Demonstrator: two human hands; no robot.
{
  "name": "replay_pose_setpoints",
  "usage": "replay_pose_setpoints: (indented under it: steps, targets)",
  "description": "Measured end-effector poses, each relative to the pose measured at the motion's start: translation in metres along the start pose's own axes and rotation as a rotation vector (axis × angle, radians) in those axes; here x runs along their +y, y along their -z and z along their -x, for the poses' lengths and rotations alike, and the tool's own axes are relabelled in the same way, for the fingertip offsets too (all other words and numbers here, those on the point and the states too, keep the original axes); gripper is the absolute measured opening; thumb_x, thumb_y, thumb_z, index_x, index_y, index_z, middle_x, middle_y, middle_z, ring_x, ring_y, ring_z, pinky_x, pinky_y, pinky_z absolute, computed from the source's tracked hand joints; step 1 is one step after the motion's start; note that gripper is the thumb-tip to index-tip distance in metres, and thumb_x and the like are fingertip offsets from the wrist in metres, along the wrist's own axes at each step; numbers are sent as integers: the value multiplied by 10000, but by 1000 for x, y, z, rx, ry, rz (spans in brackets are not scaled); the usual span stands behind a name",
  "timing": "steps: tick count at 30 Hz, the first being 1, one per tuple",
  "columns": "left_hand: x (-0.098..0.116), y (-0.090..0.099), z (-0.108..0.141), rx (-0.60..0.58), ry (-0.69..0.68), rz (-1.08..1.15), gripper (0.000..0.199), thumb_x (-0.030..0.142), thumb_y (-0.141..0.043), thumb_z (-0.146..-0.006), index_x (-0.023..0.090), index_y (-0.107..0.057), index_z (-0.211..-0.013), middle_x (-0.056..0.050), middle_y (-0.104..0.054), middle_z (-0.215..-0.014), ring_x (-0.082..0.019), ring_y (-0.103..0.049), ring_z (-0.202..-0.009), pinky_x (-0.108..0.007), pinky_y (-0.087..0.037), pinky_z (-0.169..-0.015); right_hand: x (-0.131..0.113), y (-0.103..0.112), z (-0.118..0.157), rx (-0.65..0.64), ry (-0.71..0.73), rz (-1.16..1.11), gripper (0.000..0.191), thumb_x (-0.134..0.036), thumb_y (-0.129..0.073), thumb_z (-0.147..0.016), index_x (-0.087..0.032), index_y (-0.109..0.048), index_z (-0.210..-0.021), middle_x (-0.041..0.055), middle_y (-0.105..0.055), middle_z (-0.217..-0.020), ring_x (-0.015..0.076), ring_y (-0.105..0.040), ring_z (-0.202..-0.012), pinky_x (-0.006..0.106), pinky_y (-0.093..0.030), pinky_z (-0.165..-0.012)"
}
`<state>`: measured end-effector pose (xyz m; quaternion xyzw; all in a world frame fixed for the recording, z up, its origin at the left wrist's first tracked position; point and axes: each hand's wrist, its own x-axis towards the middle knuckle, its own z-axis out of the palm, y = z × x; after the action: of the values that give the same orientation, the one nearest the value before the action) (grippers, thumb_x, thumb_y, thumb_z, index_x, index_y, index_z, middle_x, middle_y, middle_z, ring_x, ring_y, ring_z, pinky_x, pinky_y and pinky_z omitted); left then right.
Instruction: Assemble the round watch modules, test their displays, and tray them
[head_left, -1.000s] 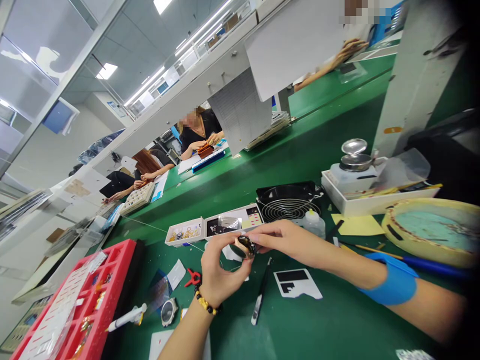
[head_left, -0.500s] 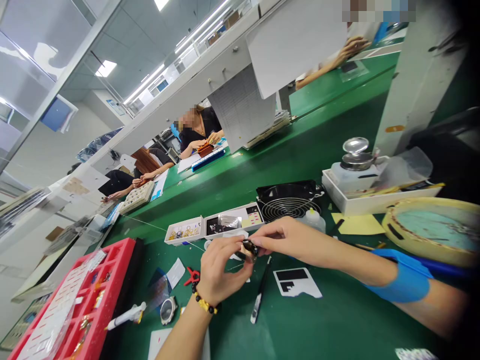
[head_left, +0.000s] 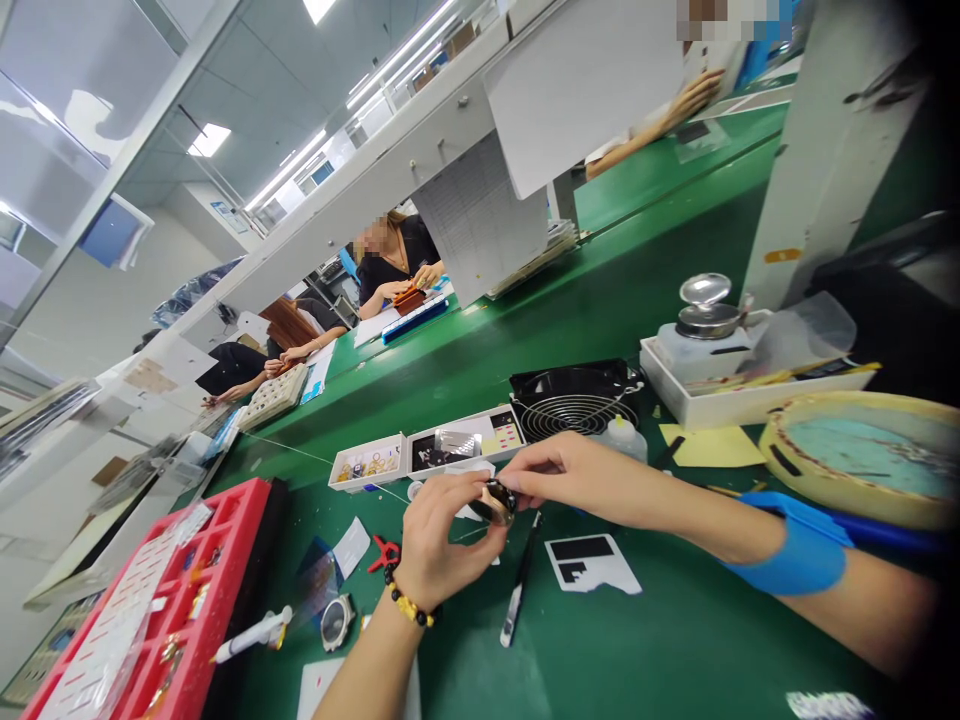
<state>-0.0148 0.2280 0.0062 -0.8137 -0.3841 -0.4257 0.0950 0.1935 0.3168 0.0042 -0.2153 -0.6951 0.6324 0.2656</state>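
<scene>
Green bench matting (head_left: pixel 660 640) lies under my work, and I hold a round metal piece (head_left: pixel 495 503) up above it, dark on its face with a gold-brown rim. My left hand (head_left: pixel 442 545), with a beaded bracelet (head_left: pixel 409 605) at the wrist, grips the piece from one side, fingers curled around it. My right hand (head_left: pixel 570 480), a blue band (head_left: pixel 795 555) on its wrist, pinches the other side between thumb and fingertips.

Below my hands lie slim tweezers (head_left: pixel 519 580), a red spring clamp (head_left: pixel 385 553) and a round watch body (head_left: pixel 337 622). A white syringe (head_left: pixel 251 635) rests near a red compartment tray (head_left: pixel 255 490), which holds small parts under clear film. Ahead, a small white divided box (head_left: pixel 367 465) holds gold and dark bits, touching a larger white box (head_left: pixel 465 440) with dark and clear pieces in it. Beyond stand a dropper bottle (head_left: pixel 622 440) and a black fan with a wire guard (head_left: pixel 574 400). A black-and-white card (head_left: pixel 592 562) shows only dark blocks, and I can read no brand or writing anywhere.
</scene>
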Motion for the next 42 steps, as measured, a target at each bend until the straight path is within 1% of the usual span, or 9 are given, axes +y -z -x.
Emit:
replay_pose_setpoints:
  steps: [3, 7, 12, 14, 18, 24, 30, 35, 42]
  targets:
    - [-1, 0, 1, 8, 47, 24, 454, 85, -734, -781, 207, -601, -1197, -116, -767, -1121, -245, -757, -997, -387, -653, -852, 4, 0, -1, -14, -7, -78, 397, -578, -684, -894, -205, -813, -936, 56, -775, -927, 243, -698, -863, 373, -560, -823]
    - [-1, 0, 1, 24, 69, 28, 463, 101, -739, -783, 215, -598, -1209, -113, -766, -1128, -249, -753, -1004, -395, -652, -852, 6, -2, -3, -46, -48, -203, 423, -592, -740, -847, -203, -799, -1004, 58, -769, -1011, 234, -703, -934, 370, -566, -881]
    - [0, 0, 0, 7, 52, 29, 454, 93, -734, -788, 204, -597, -1206, -117, -763, -1130, -244, -753, -1018, -388, -649, -873, 4, -4, -2, -56, -117, -285, 437, -577, -779, -818, -172, -750, -978, 80, -754, -1029, 227, -710, -945, 369, -586, -879]
    - [1, 0, 0, 1, 46, 30, 463, 96, -729, -790, 209, -591, -1217, -115, -762, -1139, -245, -753, -1021, -391, -652, -872, 4, -5, 0, -63, -131, -299, 420, -561, -783, -819, -169, -746, -966, 85, -751, -1043, 238, -714, -964, 377, -588, -895]
    - [0, 0, 1, 6, 30, -3, 465, 101, -724, -797, 218, -588, -1226, -115, -762, -1146, -249, -758, -1020, -387, -662, -861, 2, -6, 3, -84, -151, -400, 311, -462, -735, -879, -182, -745, -1015, 85, -740, -1122, 259, -689, -1083, 385, -562, -969]
    - [-3, 0, 3, 12, -9, -49, 445, 78, -698, -810, 215, -590, -1219, -112, -765, -1136, -237, -760, -1010, -372, -663, -853, 5, -11, 3, -73, -176, -455, 277, -446, -737, -850, -203, -730, -982, 65, -733, -1105, 257, -655, -1122, 417, -521, -1020]
    - [-2, -1, 0, 37, -30, -62, 464, 46, -716, -775, 207, -602, -1195, -110, -769, -1117, -235, -764, -989, -359, -658, -839, 8, -15, 3, -53, -166, -516, 281, -440, -767, -827, -210, -732, -984, 53, -729, -1091, 249, -650, -1123, 426, -505, -1052]
    - [0, 0, -2, 37, -53, -78, 429, 34, -697, -803, 190, -602, -1191, -126, -769, -1106, -219, -759, -999, -343, -654, -846, 10, -18, 1, -40, -167, -539, 283, -428, -785, -802, -200, -723, -958, 59, -741, -1077, 252, -660, -1116, 435, -501, -1063]
    - [1, -1, -1, 56, -62, -80, 427, 42, -720, -803, 190, -609, -1188, -129, -773, -1099, -221, -759, -991, -351, -657, -829, 6, -17, 1, -57, -159, -529, 300, -441, -792, -823, -193, -699, -964, 56, -743, -1106, 243, -665, -1135, 432, -487, -1087]
